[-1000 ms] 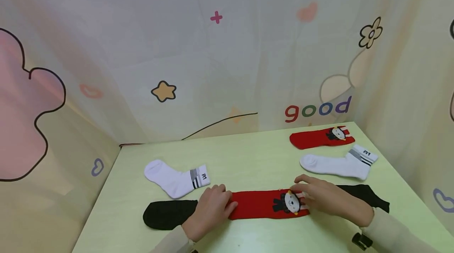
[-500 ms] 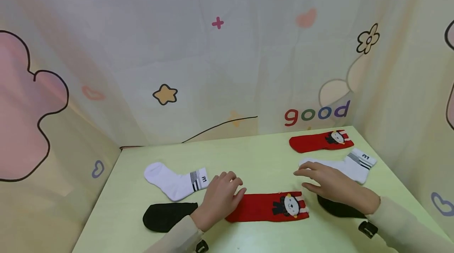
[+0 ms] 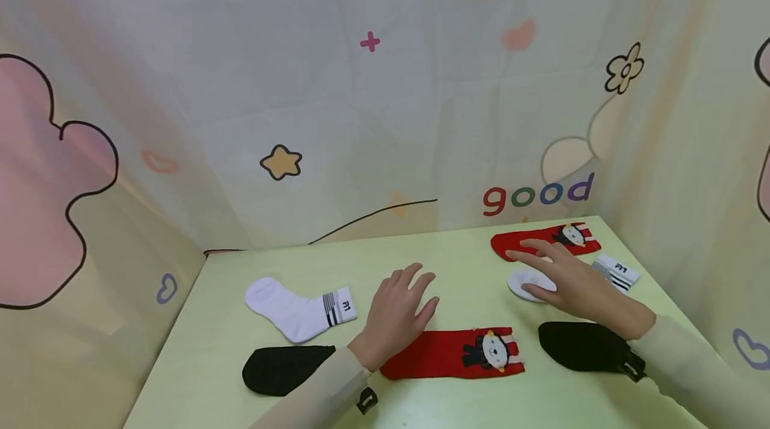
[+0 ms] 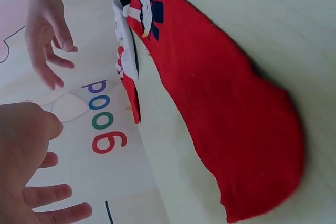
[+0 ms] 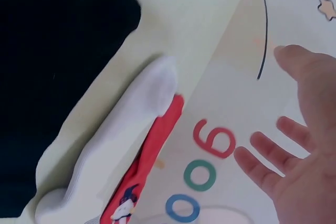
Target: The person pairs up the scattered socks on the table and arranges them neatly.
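Note:
Above the table, my left hand (image 3: 395, 315) hovers with fingers spread and nothing held, over the toe end of a red sock (image 3: 445, 354) with a cartoon animal at its cuff. That sock lies flat, whole in the left wrist view. My right hand (image 3: 580, 282) is likewise raised and empty, hiding the middle of a white sock (image 5: 121, 114) with black stripes. Nearer my right wrist lies a black sock (image 3: 580, 347), partly covered by the wrist strap. A second black sock (image 3: 285, 369) lies left of my left forearm.
Behind the left black sock lies another white sock (image 3: 295, 309). At the back right is a second red sock (image 3: 523, 242), partly behind my right fingers. A printed curtain (image 3: 373, 115) walls the pale green table (image 3: 421, 262) at the back and sides.
Both hands have let go of the near red sock and risen away from it. The left moved up and slightly right, the right up and back over the white sock. The red sock lies still.

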Available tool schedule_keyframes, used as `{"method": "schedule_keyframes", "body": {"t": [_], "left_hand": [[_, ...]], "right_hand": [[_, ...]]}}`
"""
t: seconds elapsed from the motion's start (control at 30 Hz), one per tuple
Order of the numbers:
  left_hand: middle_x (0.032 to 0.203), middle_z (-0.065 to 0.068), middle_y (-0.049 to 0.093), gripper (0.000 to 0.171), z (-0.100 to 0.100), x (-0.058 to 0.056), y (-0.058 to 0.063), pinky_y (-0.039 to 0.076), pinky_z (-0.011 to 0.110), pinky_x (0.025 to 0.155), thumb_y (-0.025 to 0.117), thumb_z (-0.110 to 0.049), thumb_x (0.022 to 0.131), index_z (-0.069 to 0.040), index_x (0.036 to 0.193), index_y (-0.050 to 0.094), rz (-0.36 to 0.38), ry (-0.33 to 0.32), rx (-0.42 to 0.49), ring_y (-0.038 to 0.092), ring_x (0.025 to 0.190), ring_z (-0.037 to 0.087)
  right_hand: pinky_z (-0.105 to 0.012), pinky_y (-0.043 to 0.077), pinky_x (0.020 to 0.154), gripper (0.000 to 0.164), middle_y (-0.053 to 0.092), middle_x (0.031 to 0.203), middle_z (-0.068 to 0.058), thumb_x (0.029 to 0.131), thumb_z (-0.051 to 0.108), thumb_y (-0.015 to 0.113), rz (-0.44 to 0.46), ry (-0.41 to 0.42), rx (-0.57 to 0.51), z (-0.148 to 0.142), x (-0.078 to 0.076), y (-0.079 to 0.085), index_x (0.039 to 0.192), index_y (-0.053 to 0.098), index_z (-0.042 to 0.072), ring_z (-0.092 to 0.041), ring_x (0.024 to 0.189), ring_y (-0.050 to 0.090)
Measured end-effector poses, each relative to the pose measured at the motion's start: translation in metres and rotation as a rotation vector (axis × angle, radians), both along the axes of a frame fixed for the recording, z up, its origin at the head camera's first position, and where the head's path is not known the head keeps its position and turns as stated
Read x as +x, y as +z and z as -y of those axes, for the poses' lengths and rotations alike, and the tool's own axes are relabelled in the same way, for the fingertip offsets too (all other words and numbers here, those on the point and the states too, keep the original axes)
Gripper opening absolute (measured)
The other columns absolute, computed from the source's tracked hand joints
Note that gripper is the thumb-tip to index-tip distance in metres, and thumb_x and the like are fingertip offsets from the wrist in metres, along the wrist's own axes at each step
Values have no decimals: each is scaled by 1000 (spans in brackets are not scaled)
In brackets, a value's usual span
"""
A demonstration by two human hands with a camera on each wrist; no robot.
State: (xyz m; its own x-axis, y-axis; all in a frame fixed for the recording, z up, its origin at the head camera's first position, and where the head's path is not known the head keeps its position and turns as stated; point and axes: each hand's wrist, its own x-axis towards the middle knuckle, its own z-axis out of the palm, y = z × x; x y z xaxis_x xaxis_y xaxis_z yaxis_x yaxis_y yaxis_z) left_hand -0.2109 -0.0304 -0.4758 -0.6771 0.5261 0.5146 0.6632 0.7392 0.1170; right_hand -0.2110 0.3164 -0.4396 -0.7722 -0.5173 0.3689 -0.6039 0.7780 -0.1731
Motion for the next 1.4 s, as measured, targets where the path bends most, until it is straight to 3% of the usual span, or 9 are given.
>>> {"method": "schedule_keyframes", "body": {"t": [0.23,0.47,0.53,0.7,1.4], "left_hand": [[149,14,52,48,-17,-17,0,53,45,99,64,-39,100,-18,143,58,-8,31,-4,57,125,30],[152,15,50,50,-34,-34,-1,48,47,106,62,-44,101,-22,146,56,0,52,-8,53,131,32],[152,15,49,52,-38,-37,-1,46,48,107,61,-46,101,-23,147,54,13,61,-11,52,133,32],[155,15,47,56,-47,-46,-1,43,50,110,60,-47,101,-25,151,49,33,68,-10,50,135,34],[161,11,38,59,-95,-81,-9,41,50,112,49,-55,104,-33,158,38,114,99,-97,46,139,30]], "right_hand": [[-60,58,79,80,43,153,-23,82,20,87,-54,-35,-4,-17,-17,-8,152,49,21,-49,132,47],[-59,59,69,84,41,153,-25,79,19,89,-129,-50,1,-33,-34,-12,153,48,21,-52,128,49],[-65,57,76,85,40,154,-24,79,19,89,-139,-55,0,-37,-39,-13,153,48,20,-51,127,50],[-74,48,86,86,34,160,-23,79,23,89,-109,-97,-6,-47,-52,-17,154,46,22,-55,132,45],[-82,34,95,87,28,160,-29,85,31,84,-6,-254,5,-88,-88,-31,158,38,20,-58,140,33]]}}
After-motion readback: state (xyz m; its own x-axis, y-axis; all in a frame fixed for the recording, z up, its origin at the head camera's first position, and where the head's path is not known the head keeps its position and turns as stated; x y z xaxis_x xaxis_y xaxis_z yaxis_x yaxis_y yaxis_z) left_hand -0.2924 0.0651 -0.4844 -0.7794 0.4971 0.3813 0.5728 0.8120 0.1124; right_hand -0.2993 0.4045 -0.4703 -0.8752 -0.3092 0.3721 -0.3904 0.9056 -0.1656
